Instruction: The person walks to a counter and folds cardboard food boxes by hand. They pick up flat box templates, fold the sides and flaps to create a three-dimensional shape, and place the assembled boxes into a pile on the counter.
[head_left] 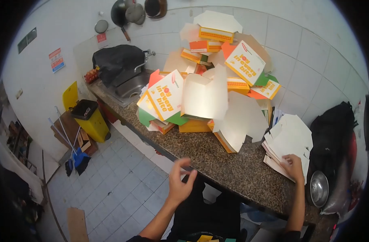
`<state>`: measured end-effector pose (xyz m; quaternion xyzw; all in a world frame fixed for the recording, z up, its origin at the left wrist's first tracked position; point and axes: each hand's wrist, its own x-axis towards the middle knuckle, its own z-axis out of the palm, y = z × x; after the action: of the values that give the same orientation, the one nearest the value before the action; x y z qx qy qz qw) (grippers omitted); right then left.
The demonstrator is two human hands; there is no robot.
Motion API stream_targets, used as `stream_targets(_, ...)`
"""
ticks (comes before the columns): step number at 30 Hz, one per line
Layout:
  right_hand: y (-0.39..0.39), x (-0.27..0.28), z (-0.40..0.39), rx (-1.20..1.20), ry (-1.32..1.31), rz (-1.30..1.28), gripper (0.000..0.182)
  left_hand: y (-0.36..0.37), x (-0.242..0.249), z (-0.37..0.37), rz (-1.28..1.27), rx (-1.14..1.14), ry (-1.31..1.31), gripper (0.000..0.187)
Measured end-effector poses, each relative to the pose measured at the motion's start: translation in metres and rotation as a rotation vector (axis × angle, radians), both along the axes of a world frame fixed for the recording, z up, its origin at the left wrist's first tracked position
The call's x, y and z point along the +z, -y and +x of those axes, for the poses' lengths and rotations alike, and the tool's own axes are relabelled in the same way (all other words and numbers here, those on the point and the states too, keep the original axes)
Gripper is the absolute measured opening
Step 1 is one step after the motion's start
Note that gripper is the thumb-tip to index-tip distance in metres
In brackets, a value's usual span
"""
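Observation:
My right hand (294,167) is at the front edge of a stack of flat cardboard box blanks (291,135), white side up, with its fingers curled on the edge of a blank. My left hand (182,182) hangs in front of the counter edge, fingers apart and holding nothing. Beyond it, a big heap of folded food boxes rises on the counter. Among them are a printed box (163,97) at the left, an open box with white inside (200,94) in the middle, and another open box (237,121) nearest the stack.
The speckled counter (200,147) runs from the sink (132,86) to the right. A black bag (336,133) and a metal bowl (319,188) are right of the stack. On the floor at left are a yellow bin (93,125) and a blue broom (78,157).

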<state>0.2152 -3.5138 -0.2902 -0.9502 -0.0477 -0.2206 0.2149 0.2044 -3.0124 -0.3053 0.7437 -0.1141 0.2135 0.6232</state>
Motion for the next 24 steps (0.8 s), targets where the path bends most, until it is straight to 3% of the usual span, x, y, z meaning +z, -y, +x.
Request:
stream_targets(2, 0.011, 0.006, 0.003, -0.001, -0.149, 0.196, 0.025, 0.001, 0.014, 0.031, 0.046, 0.144, 0.092, 0.06)
stream_targets(4, 0.018, 0.009, 0.008, 0.027, -0.131, 0.164, 0.023, 0.004, 0.04, 0.071, 0.138, 0.285, 0.257, 0.077)
stream_targets(7, 0.01, 0.011, 0.008, -0.02, -0.116, 0.172, 0.021, 0.008, 0.055, 0.131, 0.026, 0.28, 0.232, 0.083)
stream_targets(9, 0.006, 0.007, 0.007, -0.049, -0.056, 0.193, 0.021, 0.007, 0.058, 0.162, -0.293, 0.26, 0.083, 0.07)
stream_targets(10, 0.004, 0.005, 0.007, -0.043, -0.039, 0.194, 0.021, 0.007, 0.066, 0.168, -0.294, 0.262, 0.101, 0.07)
stream_targets(12, 0.003, 0.0, 0.005, -0.07, -0.017, 0.253, 0.02, 0.004, 0.077, 0.174, -0.15, 0.149, -0.028, 0.059)
stream_targets(13, 0.009, -0.008, 0.009, -0.062, 0.028, 0.201, 0.019, 0.012, 0.084, 0.176, -0.169, 0.198, -0.017, 0.047)
stream_targets(14, 0.014, -0.014, 0.009, -0.047, 0.035, 0.194, 0.019, 0.01, 0.084, 0.185, -0.178, 0.211, -0.008, 0.047)
stream_targets(16, 0.012, -0.014, 0.01, -0.064, 0.029, 0.226, 0.017, 0.004, 0.068, 0.217, 0.306, 0.35, 0.223, 0.032)
stream_targets(17, 0.005, -0.007, 0.007, -0.061, 0.013, 0.227, 0.015, 0.002, 0.066, 0.227, 0.249, 0.312, 0.296, 0.019)
stream_targets(18, 0.0, -0.005, 0.005, -0.053, 0.025, 0.227, 0.015, 0.001, 0.075, 0.226, 0.249, 0.321, 0.307, 0.019)
stream_targets(21, -0.006, -0.006, 0.001, -0.038, 0.124, 0.197, 0.014, -0.014, 0.125, 0.212, 0.339, 0.529, 0.326, 0.015)
stream_targets(23, -0.006, -0.007, 0.002, -0.033, 0.14, 0.171, 0.013, -0.047, 0.165, 0.234, 0.433, 0.693, 0.599, 0.013)
stream_targets(24, -0.005, -0.007, 0.003, -0.023, 0.152, 0.134, 0.012, -0.06, 0.193, 0.241, 0.435, 0.719, 0.572, 0.013)
